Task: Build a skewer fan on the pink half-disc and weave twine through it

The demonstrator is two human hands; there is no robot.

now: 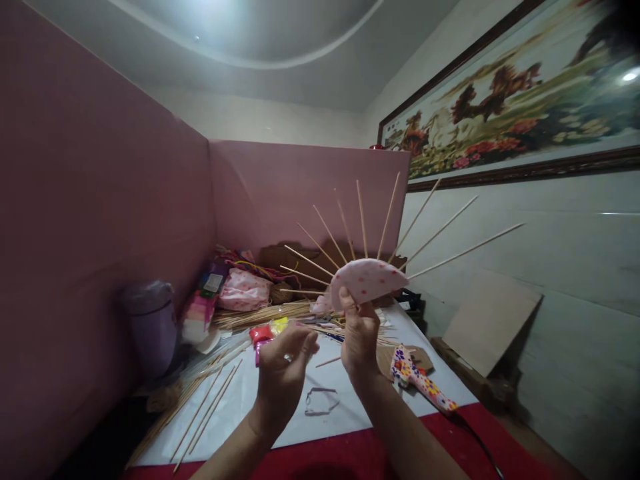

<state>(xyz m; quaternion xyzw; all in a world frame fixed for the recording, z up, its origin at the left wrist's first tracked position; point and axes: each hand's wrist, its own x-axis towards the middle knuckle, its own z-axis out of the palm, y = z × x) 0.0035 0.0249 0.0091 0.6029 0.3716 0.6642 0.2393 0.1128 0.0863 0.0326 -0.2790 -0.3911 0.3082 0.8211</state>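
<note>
My right hand [361,333] grips the lower edge of a pale pink half-disc [373,280] with red dots, thumb on its near face. Thin wooden sticks [364,220] spread out like a fan from its curved edge, several of them, pointing up, left and right. My left hand [286,355] hangs apart from the half-disc, lower and to its left. Its fingers are curled in towards the thumb, and whatever may be between them is too small to make out. Below my hands, a pair of glasses [321,401] lies on the white sheet [280,427].
A flower-patterned glue gun [420,380] with a cord lies on the right. Loose sticks [207,407] lie on the left, a stick bundle [265,313] behind. Red [260,333] and yellow packets [279,325], dotted cloth [245,290] and a purple bin [153,330] stand further back.
</note>
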